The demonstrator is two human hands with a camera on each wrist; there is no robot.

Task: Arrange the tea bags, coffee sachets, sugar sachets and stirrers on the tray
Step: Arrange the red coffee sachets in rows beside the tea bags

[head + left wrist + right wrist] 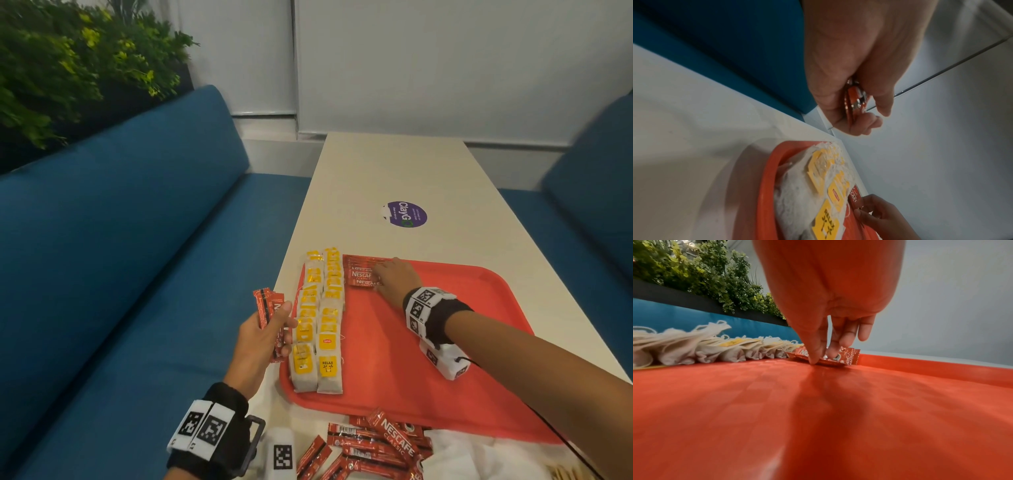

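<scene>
Currently: right hand (394,279) fingertips press coffee sachets (361,274) flat at tray (445,342) far-left, beside tea bags (318,325), squaring the row | left hand (263,337) clamps spare sachets (270,308) left of tray, likely as ready supply.

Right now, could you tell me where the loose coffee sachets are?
In the head view, the loose sachets lie on the table, just off the tray's near edge.

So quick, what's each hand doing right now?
Left hand: grips a bunch of Nescafe coffee sachets.
Right hand: open, fingertips pressing the Nescafe sachets on the tray.
</scene>
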